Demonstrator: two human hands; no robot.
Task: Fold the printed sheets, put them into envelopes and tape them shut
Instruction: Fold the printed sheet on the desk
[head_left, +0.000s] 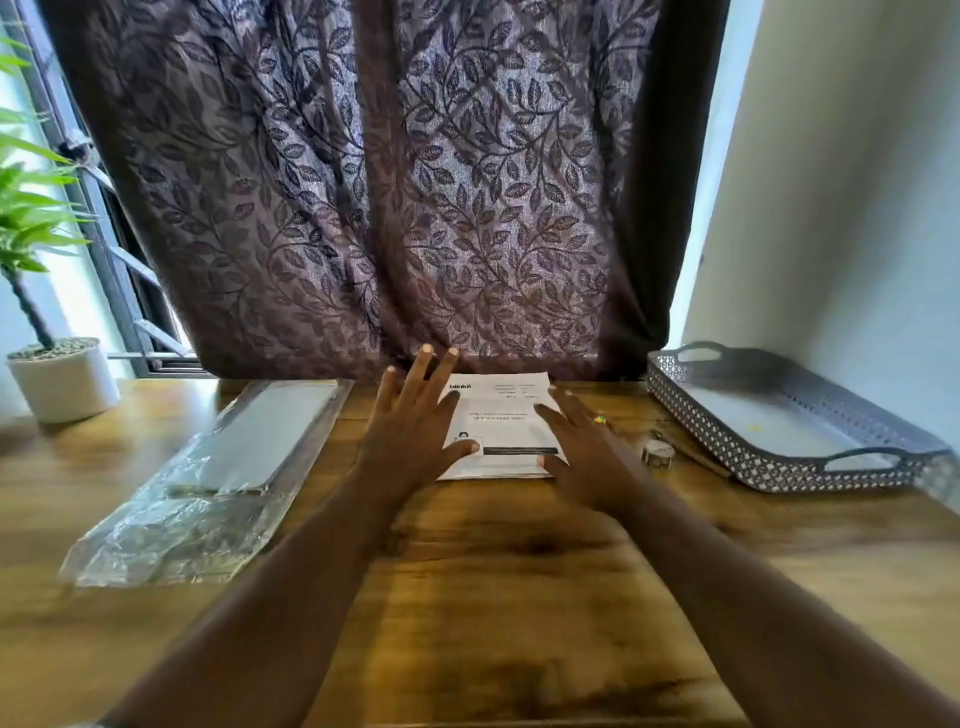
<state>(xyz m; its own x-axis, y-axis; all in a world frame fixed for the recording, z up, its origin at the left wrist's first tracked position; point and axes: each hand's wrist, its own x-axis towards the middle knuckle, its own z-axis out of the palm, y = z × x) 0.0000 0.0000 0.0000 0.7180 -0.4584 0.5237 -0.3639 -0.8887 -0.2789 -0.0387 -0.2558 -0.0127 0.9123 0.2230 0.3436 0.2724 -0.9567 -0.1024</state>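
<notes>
Two grips lay with fingers unclenched over one printed sheet (506, 415).

- Left grip (415, 426): fingers straight and spread, thumb tip pressed on the sheet's near left part.
- Right grip (582, 447): fingers straight, laid flat along the sheet's right side, holding nothing.
- Sheet: flat at the far middle of the wooden worktop (493, 571), just before the curtain (389, 182).
- Plastic packet (249, 447): left of the sheet, pale flat contents.
- Tape roll (657, 452): between the right grip and the grey tray (701, 415).
- Potted plant (62, 384): far left.

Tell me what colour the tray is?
The tray is grey, with small holes in its walls; head view.
</notes>
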